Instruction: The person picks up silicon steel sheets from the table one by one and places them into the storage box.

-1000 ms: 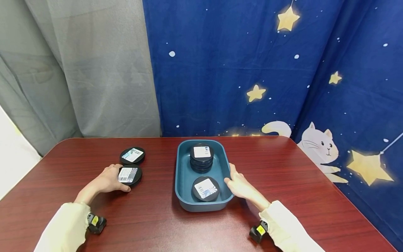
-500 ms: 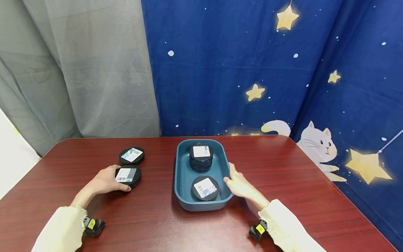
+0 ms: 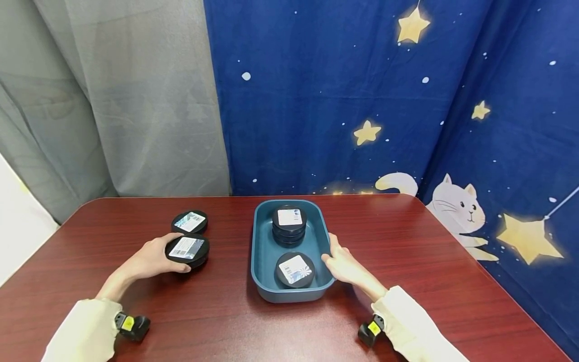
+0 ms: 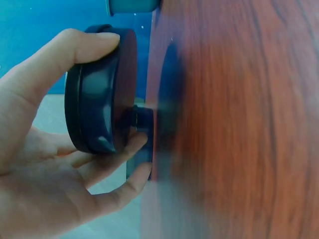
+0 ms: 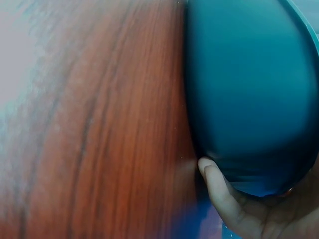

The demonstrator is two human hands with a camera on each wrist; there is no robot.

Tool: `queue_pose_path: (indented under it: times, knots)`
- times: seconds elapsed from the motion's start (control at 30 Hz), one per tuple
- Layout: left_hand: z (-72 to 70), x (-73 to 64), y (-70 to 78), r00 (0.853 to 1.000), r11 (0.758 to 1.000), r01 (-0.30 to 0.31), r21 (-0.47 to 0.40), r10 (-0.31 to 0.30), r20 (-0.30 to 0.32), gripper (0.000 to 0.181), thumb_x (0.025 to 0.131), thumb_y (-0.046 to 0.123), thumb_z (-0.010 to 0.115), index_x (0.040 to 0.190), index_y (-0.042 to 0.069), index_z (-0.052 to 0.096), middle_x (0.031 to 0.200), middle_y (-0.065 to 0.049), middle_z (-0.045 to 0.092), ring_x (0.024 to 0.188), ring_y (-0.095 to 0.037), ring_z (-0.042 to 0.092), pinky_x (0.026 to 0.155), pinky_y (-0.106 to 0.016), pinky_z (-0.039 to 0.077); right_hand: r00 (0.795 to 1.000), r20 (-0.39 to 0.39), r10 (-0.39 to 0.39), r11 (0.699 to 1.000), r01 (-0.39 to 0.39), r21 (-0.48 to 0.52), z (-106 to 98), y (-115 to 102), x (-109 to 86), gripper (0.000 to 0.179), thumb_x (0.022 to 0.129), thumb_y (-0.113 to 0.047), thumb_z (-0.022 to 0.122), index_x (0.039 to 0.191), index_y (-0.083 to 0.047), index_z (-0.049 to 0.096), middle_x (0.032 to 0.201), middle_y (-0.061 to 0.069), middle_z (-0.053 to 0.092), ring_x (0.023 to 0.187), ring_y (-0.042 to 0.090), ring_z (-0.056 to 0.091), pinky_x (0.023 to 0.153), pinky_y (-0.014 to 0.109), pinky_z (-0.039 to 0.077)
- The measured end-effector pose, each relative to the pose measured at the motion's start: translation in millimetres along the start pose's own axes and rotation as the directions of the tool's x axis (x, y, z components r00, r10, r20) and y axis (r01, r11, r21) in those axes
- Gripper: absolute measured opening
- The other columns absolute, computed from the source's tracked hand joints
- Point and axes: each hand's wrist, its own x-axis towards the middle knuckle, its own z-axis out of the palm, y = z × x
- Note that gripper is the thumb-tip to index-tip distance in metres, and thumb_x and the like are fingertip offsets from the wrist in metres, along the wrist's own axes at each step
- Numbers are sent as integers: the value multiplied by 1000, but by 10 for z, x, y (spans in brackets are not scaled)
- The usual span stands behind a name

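My left hand grips a flat round black tin with a white-and-blue label on its lid, thumb on one side and fingers on the other. In the left wrist view this tin is tilted and raised off the table, with its shadow below. A second labelled tin lies just behind it, partly hidden. My right hand holds the right wall of the blue bin, thumb over the rim; in the right wrist view a finger lies against the bin's outer side.
Inside the bin, a stack of black tins stands at the far end and a single tin lies at the near end. Beneath everything is a reddish wooden table. Grey and blue curtains hang behind its far edge.
My left hand has drawn the tin slightly left, then lifted it and moved it a little right. The right hand and bin stay in place.
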Motion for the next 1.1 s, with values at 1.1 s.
queue_pose_path:
  times: [1.1]
  knots:
    - [147,84,625,981,971,-153,-182,128,-143,80,61,34,80,126,5,45,110,-15,57,93,-22,53,78,-40,41,1000,16,13,1000,-14,22,-8,-8,-1,55,85,-7,43,135,3,20,127,25,43,110,36,47,91,52,35]
